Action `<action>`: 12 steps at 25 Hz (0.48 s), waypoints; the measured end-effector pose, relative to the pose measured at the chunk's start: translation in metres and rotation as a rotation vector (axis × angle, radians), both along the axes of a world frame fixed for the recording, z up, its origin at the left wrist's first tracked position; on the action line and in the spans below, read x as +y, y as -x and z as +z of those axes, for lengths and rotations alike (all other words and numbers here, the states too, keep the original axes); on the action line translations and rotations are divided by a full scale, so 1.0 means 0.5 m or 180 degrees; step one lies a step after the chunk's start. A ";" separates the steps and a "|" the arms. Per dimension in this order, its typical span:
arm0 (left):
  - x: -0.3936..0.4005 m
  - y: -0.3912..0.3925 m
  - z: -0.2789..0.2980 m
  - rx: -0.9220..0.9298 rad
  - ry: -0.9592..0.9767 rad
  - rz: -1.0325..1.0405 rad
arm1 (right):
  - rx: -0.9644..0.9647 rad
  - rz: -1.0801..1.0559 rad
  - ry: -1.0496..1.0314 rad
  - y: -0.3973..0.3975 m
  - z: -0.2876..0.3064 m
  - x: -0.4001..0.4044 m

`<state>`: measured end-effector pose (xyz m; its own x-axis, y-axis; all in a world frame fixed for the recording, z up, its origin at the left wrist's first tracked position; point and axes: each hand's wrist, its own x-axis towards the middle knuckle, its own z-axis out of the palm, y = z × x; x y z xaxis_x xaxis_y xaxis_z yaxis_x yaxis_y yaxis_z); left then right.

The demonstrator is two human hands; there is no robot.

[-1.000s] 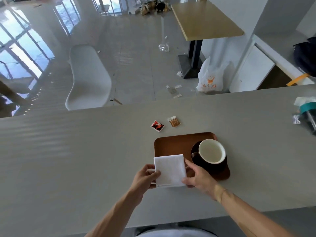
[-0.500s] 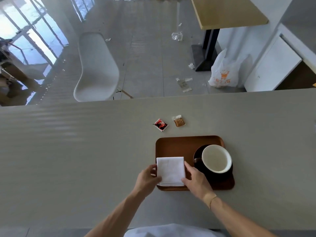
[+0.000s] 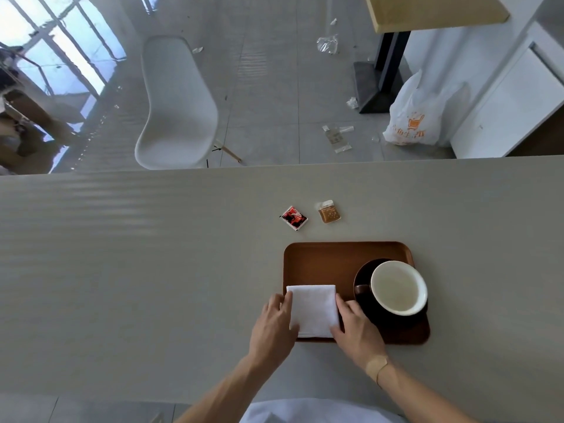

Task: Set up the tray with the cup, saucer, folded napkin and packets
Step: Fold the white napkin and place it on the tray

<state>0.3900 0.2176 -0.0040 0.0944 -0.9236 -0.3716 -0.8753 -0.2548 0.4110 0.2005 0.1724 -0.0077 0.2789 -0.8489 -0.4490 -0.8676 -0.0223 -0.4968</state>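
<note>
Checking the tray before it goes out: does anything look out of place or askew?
Two packets, red and brown, lie on the counter beyond the tray, not on it. The folded napkin sits at the tray's near-left corner between both hands. Cup upright on saucer; no spills.

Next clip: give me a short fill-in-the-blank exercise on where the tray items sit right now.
1. The folded napkin lies on the near-left part of the ____, with the left hand and right hand at its sides.
2. The white cup stands on a dark ____.
3. The red packet and brown packet lie on the ____, beyond the tray.

Missing words: tray; saucer; table
</note>
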 end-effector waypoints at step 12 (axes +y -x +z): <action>-0.004 -0.052 -0.006 -0.0438 0.0880 -0.0765 | 0.0258 0.0669 0.1487 -0.009 0.010 0.036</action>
